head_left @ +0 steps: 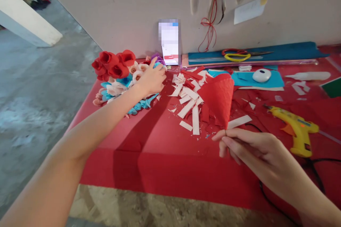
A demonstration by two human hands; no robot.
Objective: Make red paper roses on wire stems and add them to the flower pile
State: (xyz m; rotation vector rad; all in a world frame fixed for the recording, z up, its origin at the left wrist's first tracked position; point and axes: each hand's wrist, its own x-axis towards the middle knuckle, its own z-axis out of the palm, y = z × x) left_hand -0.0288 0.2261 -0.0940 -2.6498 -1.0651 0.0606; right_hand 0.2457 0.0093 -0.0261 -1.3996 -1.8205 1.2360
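Head view: red paper cone [220, 95] held upright over the counter [162, 138], point down, wide end up, slightly right of center. Right hand [257, 149] grips its thin stem between thumb and fingertips, just below the point. Left hand [154, 78] stretched across to the heap of paper flowers [114, 88], fingers bent over blue and purple pieces; cannot tell whether it has closed on anything.

Heap at left: red blooms [117, 69] highest, then white, blue and pink. Behind and beside the cone, a litter of white and red paper strips [188, 104] on the red covering.

Farther right: yellow glue gun [298, 127] lying on its side, black cable [314, 177] near the right forearm. Beyond it, white bottle [309, 76] lying flat; white rounded object [261, 75] resting on a turquoise sheet [242, 79].

Back edge: 1 pair of scissors [237, 56], red and yellow handles, on a dark blue roll [290, 50]. Lit phone [169, 44] propped against the pale panel [128, 10]; red cord [210, 25] hanging there. Gray floor [26, 92] off left.
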